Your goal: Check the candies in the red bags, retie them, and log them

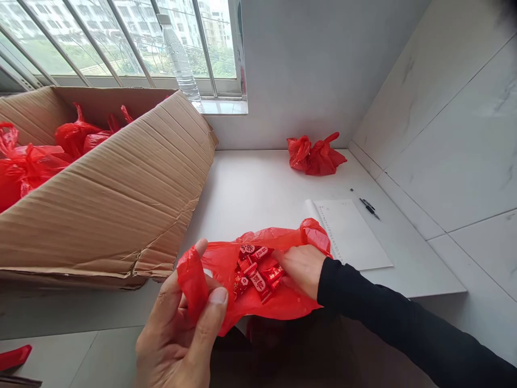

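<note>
A thin red plastic bag (278, 304) lies open at the front edge of the white counter (258, 188). My left hand (181, 328) pinches one handle of the bag between thumb and fingers and holds it up. Inside the bag's mouth, my right hand (301, 269) has its fingers closed around several small red wrapped candies (256, 272). A black sleeve covers my right arm.
A large cardboard box (109, 199) with several tied red bags (28, 161) fills the left. One tied red bag (315, 155) sits at the counter's back by the wall. A white sheet of paper (349, 231) and a black pen (369, 208) lie to the right. A clear bottle (180, 59) stands on the windowsill.
</note>
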Demonstrator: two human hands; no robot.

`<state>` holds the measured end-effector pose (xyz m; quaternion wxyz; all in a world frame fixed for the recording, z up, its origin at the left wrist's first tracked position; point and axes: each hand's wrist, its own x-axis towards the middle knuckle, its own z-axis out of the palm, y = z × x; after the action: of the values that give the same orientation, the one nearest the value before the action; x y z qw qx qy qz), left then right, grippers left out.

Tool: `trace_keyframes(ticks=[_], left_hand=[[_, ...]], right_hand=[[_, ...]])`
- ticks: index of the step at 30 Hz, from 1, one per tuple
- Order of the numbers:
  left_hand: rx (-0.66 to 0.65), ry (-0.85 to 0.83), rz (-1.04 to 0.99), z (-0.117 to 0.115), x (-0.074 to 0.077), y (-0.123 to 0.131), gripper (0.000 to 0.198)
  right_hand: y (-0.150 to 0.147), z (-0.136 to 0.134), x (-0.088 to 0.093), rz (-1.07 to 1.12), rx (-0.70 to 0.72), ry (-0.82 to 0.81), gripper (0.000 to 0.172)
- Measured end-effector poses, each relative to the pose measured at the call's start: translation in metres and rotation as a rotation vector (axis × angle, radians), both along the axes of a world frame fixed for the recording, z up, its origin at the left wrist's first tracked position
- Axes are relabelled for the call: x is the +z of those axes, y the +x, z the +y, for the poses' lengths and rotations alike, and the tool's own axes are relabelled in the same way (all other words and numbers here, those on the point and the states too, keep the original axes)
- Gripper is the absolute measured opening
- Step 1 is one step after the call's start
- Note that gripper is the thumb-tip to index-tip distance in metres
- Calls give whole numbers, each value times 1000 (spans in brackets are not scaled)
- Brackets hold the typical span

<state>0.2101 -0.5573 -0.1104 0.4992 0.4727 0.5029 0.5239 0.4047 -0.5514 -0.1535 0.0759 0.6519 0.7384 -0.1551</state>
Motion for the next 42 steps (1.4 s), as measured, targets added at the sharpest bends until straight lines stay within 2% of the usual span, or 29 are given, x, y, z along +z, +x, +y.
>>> trace_keyframes(ticks=[6,10,12,18,21,23,25,29,31,33,35,38,40,42], left_hand=[[-59,28,-20,2,-5,-2,54],[-119,62,-17,4,-10,-6,56],[-120,67,-16,6,-11,-8,56],[-88,77,-27,10,-15,-12,57],[-66,79,-46,11,-14,-12,56],[-65,70,-41,11,-12,-11,56],[-61,73,-30,12,-10,-9,56],[-86,85,-18,12,-6,-7,57],[-113,94,-12,12,-5,-7,58],[-118,101,-2,12,-5,-6,59],[-110,105,2,12,-6,-5,60],[-79,87,6,11,-6,-4,57],[-71,56,12,9,-6,-4,54],[-54,48,38,11,-7,-1,52]], right_hand=[[-18,21,-7,55,-99,108,21],[-38,43,-14,86,-209,190,30],[-42,50,-19,124,-243,230,27],[-28,45,-32,345,-213,287,24],[-18,38,-28,538,-202,325,19],[-12,36,-21,579,-208,381,21],[-9,36,-13,510,-182,410,28],[-8,41,-2,365,-28,339,46],[-7,40,4,286,-19,314,54],[-4,34,9,198,-32,266,48],[-1,24,11,135,8,173,34],[2,11,5,83,85,62,24],[2,7,-4,95,76,82,23],[1,6,-11,195,24,168,26]])
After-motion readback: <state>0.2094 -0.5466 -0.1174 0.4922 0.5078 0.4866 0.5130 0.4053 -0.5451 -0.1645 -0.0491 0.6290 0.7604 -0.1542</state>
